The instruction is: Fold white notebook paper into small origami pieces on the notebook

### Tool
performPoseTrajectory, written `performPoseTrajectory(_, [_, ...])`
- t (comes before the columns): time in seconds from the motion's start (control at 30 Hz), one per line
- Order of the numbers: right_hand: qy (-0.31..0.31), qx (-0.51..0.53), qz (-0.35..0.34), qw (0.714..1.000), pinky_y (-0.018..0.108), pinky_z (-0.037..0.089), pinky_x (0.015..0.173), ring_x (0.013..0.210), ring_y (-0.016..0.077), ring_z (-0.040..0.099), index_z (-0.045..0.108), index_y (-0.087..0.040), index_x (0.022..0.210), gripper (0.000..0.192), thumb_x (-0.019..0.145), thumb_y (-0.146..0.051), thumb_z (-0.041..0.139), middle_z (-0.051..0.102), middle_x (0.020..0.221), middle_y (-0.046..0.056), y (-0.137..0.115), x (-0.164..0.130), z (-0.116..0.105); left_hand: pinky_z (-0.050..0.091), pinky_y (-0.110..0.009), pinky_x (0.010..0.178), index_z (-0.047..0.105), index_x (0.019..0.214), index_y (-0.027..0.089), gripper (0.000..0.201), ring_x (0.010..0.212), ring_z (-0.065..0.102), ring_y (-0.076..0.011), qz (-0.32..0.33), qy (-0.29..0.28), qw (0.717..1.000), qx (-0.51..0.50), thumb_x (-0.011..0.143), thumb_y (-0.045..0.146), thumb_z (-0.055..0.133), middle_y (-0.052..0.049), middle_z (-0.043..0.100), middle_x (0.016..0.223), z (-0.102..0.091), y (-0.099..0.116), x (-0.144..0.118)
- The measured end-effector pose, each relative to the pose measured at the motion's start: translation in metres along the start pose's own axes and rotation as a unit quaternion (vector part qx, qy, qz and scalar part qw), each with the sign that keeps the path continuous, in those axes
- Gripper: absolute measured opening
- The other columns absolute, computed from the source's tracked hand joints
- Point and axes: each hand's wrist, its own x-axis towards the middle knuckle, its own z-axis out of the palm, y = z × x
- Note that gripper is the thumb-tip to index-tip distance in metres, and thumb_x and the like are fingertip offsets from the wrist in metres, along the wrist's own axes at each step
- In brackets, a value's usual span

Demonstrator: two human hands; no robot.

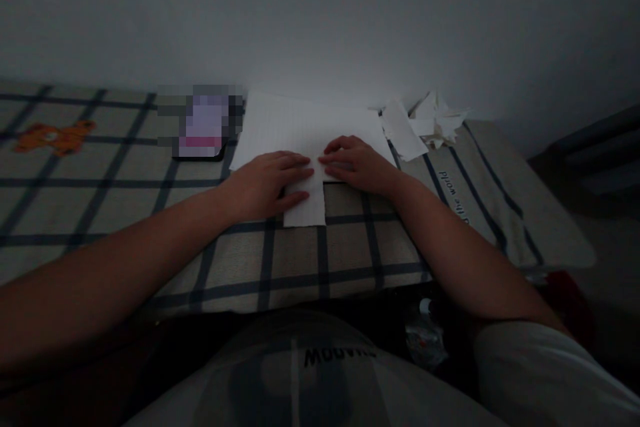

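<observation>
A white folded paper piece [306, 208] lies on a checked cloth surface [150, 213] in front of me. My left hand [267, 183] rests flat on it, fingers stretched toward the middle. My right hand [357, 163] presses down beside it, fingertips almost meeting those of the left hand over the paper. A larger white lined sheet [295, 123] lies under and behind both hands.
A dark phone-like object with a blurred screen [200, 121] sits at the back left of the sheets. Crumpled and torn paper scraps [430, 121] pile up at the back right. An orange figure [53, 137] is printed on the cloth far left. A pale wall stands behind.
</observation>
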Motion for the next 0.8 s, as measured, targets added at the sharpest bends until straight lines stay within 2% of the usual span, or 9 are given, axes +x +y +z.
performPoseTrajectory(0.33, [0.017, -0.071, 0.054, 0.996, 0.044, 0.046, 0.100, 0.109, 0.0278, 0.061, 0.080, -0.017, 0.107, 0.026, 0.100, -0.032, 0.060, 0.071, 0.116, 0.013, -0.018, 0.006, 0.004, 0.038, -0.041, 0.122, 0.061, 0.146, 0.017, 0.054, 0.143, 0.053, -0.0268, -0.011, 0.000, 1.000, -0.011, 0.103, 0.047, 0.046, -0.012, 0.058, 0.154, -0.002, 0.003, 0.001])
performPoseTrajectory(0.53, [0.020, -0.078, 0.018, 0.997, 0.042, 0.047, 0.101, 0.110, 0.0260, 0.062, 0.079, -0.017, 0.117, 0.029, 0.101, -0.024, 0.055, 0.071, 0.118, 0.013, -0.016, 0.004, 0.001, 0.038, -0.044, 0.121, 0.061, 0.147, 0.019, 0.055, 0.143, 0.053, -0.0285, -0.005, -0.002, 1.000, -0.001, 0.105, 0.049, 0.043, -0.012, 0.056, 0.156, -0.001, 0.000, 0.001])
performPoseTrajectory(0.8, [-0.011, -0.117, 0.005, 0.993, 0.042, 0.048, 0.093, 0.105, 0.0263, 0.061, 0.081, -0.021, 0.108, 0.027, 0.099, -0.027, 0.057, 0.073, 0.114, 0.011, -0.025, 0.003, -0.003, 0.040, -0.044, 0.120, 0.062, 0.146, 0.020, 0.054, 0.141, 0.056, -0.0274, 0.010, 0.007, 1.000, -0.004, 0.109, 0.048, 0.034, -0.011, 0.059, 0.154, 0.002, -0.003, 0.002])
